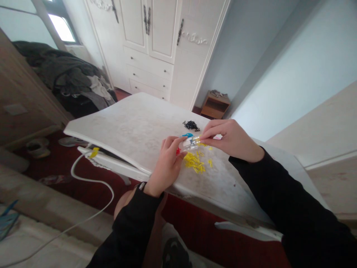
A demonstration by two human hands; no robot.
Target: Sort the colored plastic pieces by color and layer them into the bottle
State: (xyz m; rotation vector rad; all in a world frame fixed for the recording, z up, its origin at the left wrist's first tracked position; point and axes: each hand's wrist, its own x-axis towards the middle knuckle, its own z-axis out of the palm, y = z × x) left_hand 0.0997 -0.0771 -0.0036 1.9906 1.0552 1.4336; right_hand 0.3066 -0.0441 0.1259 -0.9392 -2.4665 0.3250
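Observation:
Between my two hands, just over the table, is a small clear plastic container (192, 142). My left hand (168, 160) grips its left end with thumb and fingers. At its right end the fingertips of my right hand (220, 136) are pinched together, with something yellow by them too small to make out. A loose pile of thin yellow bands (194, 162) lies just below the container. Blue pieces (187, 135) show behind it, and a bit of red (178, 150) peeks out beside my left fingers. Farther back sits a heap of small black pieces (191, 125).
The white table (125, 119) has a worn front edge. A white cable (95, 181) hangs by its left corner, near a yellow tag (95, 152). Beyond stand a white wardrobe (150, 56) and a small wooden cabinet (214, 106). Clothes (69, 74) are piled at the left.

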